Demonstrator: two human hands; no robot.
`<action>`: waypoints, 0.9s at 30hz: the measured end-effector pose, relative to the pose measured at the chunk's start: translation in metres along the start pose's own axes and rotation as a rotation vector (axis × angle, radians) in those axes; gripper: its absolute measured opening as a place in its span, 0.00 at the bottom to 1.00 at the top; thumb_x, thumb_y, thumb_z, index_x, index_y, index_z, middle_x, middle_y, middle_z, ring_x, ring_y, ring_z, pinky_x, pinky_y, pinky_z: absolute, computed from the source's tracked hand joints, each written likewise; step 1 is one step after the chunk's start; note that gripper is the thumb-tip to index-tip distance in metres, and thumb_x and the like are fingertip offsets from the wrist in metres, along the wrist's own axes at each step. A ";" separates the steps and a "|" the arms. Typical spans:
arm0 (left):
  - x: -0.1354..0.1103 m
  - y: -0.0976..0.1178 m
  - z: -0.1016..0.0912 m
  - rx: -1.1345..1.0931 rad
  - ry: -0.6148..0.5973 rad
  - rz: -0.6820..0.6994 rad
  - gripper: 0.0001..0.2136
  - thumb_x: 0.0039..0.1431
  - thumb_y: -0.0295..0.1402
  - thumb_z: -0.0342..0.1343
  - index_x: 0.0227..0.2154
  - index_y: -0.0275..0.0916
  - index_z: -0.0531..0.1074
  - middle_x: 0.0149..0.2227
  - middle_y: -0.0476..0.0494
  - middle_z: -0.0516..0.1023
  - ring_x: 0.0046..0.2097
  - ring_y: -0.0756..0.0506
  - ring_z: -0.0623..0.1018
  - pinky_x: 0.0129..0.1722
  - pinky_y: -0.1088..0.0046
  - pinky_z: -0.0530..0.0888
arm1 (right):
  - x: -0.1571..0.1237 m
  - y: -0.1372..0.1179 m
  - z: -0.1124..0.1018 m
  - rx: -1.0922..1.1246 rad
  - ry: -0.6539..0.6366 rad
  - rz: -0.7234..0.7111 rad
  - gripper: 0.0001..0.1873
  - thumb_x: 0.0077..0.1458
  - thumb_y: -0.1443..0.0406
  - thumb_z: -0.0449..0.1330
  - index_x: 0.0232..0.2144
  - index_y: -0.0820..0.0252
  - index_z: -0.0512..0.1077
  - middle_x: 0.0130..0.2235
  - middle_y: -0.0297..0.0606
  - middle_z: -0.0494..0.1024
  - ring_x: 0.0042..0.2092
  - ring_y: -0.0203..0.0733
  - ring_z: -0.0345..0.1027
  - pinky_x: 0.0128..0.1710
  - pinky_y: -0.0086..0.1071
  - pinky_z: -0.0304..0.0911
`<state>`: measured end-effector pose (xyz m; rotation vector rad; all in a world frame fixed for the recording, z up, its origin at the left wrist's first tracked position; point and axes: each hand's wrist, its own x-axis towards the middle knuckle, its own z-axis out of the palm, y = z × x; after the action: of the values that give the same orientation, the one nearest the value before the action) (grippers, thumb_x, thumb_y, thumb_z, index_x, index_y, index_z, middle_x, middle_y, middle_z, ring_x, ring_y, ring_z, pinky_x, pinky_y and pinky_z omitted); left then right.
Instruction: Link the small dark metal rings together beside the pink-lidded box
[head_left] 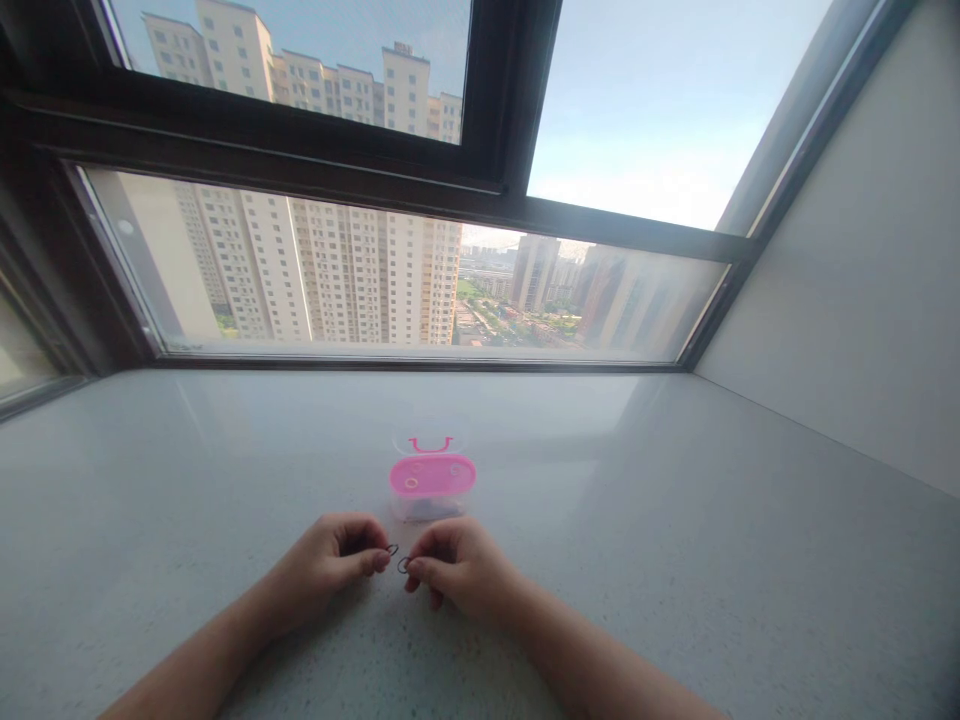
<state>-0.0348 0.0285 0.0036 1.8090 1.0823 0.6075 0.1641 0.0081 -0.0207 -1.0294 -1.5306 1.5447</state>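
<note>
My left hand (334, 555) pinches a small dark loop (393, 550), which looks like a hair tie, between thumb and fingertips. A similar dark loop (403, 566) is pinched in my right hand (469, 570). The two loops are close together with a narrow gap between them. Just beyond my hands stands a small clear plastic box (427, 509) with a pink tray (435, 482) on top. A few small light-coloured rings (411, 483) lie on the tray. Its clear lid is raised at the back, with a pink handle (432, 449) on it.
A pale speckled ledge (675, 520) spreads around the box and my arms. Behind it rises a dark-framed window (480, 200), with tall buildings outside. A plain white wall (855, 280) bounds the right side.
</note>
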 end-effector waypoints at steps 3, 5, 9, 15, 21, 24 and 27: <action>0.000 0.002 0.000 -0.007 -0.005 -0.005 0.10 0.50 0.37 0.55 0.26 0.34 0.72 0.24 0.49 0.72 0.30 0.48 0.69 0.30 0.75 0.64 | 0.000 0.001 -0.001 0.003 -0.003 -0.008 0.08 0.45 0.64 0.60 0.24 0.66 0.70 0.24 0.36 0.74 0.17 0.28 0.59 0.16 0.22 0.55; -0.001 0.003 0.000 -0.008 -0.006 -0.006 0.10 0.50 0.37 0.55 0.26 0.34 0.72 0.24 0.50 0.72 0.30 0.48 0.69 0.31 0.75 0.64 | 0.001 0.001 -0.001 0.009 -0.004 -0.013 0.08 0.46 0.64 0.60 0.24 0.65 0.70 0.24 0.36 0.74 0.17 0.28 0.59 0.16 0.23 0.56; -0.002 0.005 0.000 -0.010 -0.007 -0.008 0.10 0.50 0.37 0.55 0.25 0.34 0.72 0.24 0.50 0.71 0.30 0.48 0.68 0.31 0.75 0.64 | 0.001 0.002 -0.001 0.022 -0.002 -0.022 0.08 0.46 0.63 0.60 0.25 0.65 0.70 0.24 0.36 0.74 0.17 0.28 0.59 0.16 0.23 0.55; -0.001 0.003 0.000 -0.029 -0.010 -0.007 0.11 0.50 0.38 0.55 0.25 0.34 0.72 0.23 0.50 0.71 0.29 0.48 0.68 0.30 0.75 0.63 | 0.000 -0.001 -0.001 0.038 0.002 -0.018 0.09 0.45 0.63 0.61 0.24 0.65 0.69 0.23 0.35 0.74 0.16 0.28 0.59 0.16 0.23 0.55; -0.001 0.003 0.000 -0.028 -0.013 -0.006 0.10 0.51 0.38 0.55 0.25 0.34 0.72 0.23 0.50 0.71 0.29 0.48 0.68 0.30 0.76 0.64 | 0.000 0.000 -0.002 0.047 -0.001 -0.015 0.07 0.45 0.64 0.60 0.24 0.65 0.70 0.23 0.35 0.74 0.16 0.27 0.59 0.15 0.22 0.53; -0.001 0.002 0.001 -0.024 -0.014 0.001 0.10 0.51 0.37 0.55 0.25 0.34 0.72 0.24 0.50 0.71 0.30 0.48 0.68 0.30 0.76 0.64 | 0.000 0.000 -0.002 0.048 -0.008 -0.011 0.07 0.45 0.65 0.59 0.24 0.65 0.70 0.23 0.35 0.74 0.16 0.27 0.59 0.15 0.22 0.54; -0.001 0.001 0.001 -0.024 -0.010 0.008 0.10 0.51 0.37 0.55 0.25 0.34 0.72 0.24 0.50 0.71 0.30 0.48 0.68 0.31 0.76 0.64 | 0.000 -0.001 -0.001 0.041 -0.003 -0.012 0.07 0.45 0.65 0.60 0.24 0.65 0.70 0.23 0.35 0.74 0.16 0.28 0.59 0.16 0.22 0.54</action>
<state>-0.0345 0.0268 0.0045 1.7947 1.0573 0.6135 0.1656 0.0083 -0.0195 -0.9929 -1.4981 1.5635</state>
